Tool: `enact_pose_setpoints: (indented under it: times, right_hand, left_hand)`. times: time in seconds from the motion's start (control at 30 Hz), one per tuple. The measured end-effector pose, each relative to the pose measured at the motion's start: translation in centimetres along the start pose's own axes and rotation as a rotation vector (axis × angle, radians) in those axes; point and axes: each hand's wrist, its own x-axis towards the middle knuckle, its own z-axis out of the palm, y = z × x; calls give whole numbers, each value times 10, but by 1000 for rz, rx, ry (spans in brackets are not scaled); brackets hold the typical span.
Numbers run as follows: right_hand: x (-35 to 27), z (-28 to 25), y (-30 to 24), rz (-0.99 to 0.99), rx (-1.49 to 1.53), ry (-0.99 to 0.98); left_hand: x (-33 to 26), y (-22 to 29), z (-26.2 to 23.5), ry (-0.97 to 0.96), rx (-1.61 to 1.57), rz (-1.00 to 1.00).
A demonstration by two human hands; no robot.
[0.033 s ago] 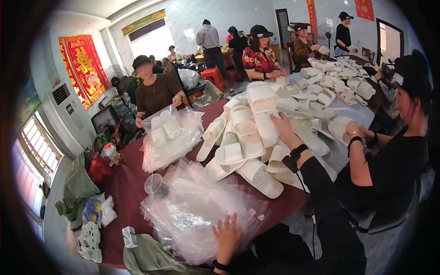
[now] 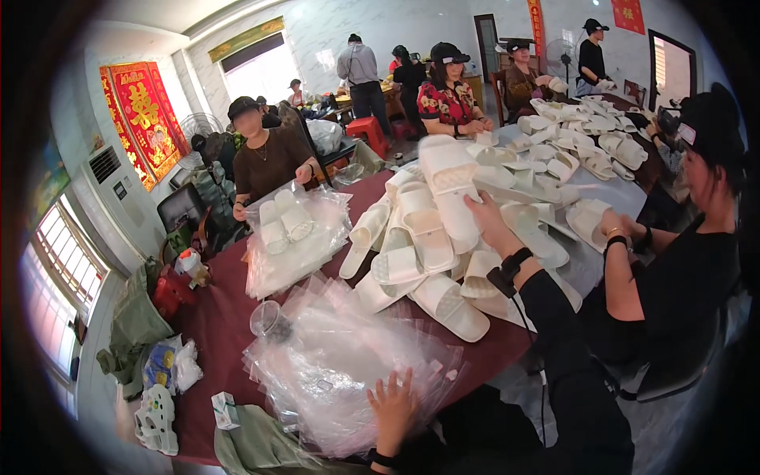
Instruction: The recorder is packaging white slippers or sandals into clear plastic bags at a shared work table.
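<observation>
My right hand (image 2: 492,224) grips the edge of a white slipper (image 2: 448,168), its fingers partly hidden. The slipper tilts up over a heap of white slippers (image 2: 424,226) on the dark red tablecloth. Near the front edge, my left hand (image 2: 394,413) lies with spread fingers on a loose stack of clear plastic bags (image 2: 340,368). A clear plastic cup (image 2: 271,322) rests on its side at the stack's far left corner.
Across the table, a person in brown (image 2: 267,162) handles a bag stack (image 2: 277,265) with slippers on it. At right, another person's hands (image 2: 617,226) hold a slipper. More slippers (image 2: 586,138) cover the far right. A small box (image 2: 225,411) stands near the left edge.
The slipper in my right hand has shifted slightly up and to the left. My left hand stays on the bags.
</observation>
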Motion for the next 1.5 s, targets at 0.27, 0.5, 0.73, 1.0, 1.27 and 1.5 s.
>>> enact_pose_setpoints:
  times: [0.27,0.5,0.73,1.0,1.27,1.5]
  right_hand:
    - [-120,35,-37,190,214,-362]
    - [-245,59,2,294,51,-627]
    - [-275,70,43,647,-9,-940]
    - [-249,71,61,140,-632,-1335]
    - [-216,76,64,72,-1381,-1206]
    - [-250,90,104,-479,-1454,-1112]
  left_hand:
    - [-4,4,4,16,29,-3]
    - [-11,-3,14,9,26,-11]
    - [-19,-5,19,89,-155,83]
    - [-24,-19,47,4,-362,70]
    - [-17,-10,35,85,87,259]
    - [-19,-13,34,-60,-126,212]
